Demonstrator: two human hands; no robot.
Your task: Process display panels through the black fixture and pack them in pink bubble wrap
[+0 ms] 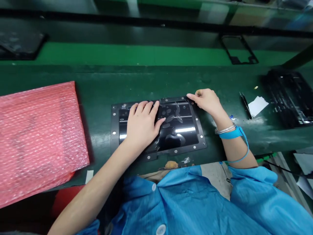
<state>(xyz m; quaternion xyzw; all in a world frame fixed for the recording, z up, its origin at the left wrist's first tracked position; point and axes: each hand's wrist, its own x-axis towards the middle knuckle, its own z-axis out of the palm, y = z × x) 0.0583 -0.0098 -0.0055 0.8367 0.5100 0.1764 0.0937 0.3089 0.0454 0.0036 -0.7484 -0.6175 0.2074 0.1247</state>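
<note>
A flat black frame point(201, 138) with round metal dots along its border lies on the green table, a glossy dark panel point(181, 130) inside it. My left hand point(142, 124) rests flat on the left part of the panel, fingers spread towards the far edge. At the far right corner of the frame is my right hand point(205, 99), its index finger stretched to the corner and the other fingers curled. Nothing can be seen held in it. A blue strap and metal bangles circle my right wrist.
Pink bubble wrap packages point(41, 137) lie at the left. To the right are black tweezers point(245, 105), white paper pieces point(258, 106) and a stack of black frames point(290, 98). An empty black frame point(239, 49) lies at the back, below a dark rail point(156, 24).
</note>
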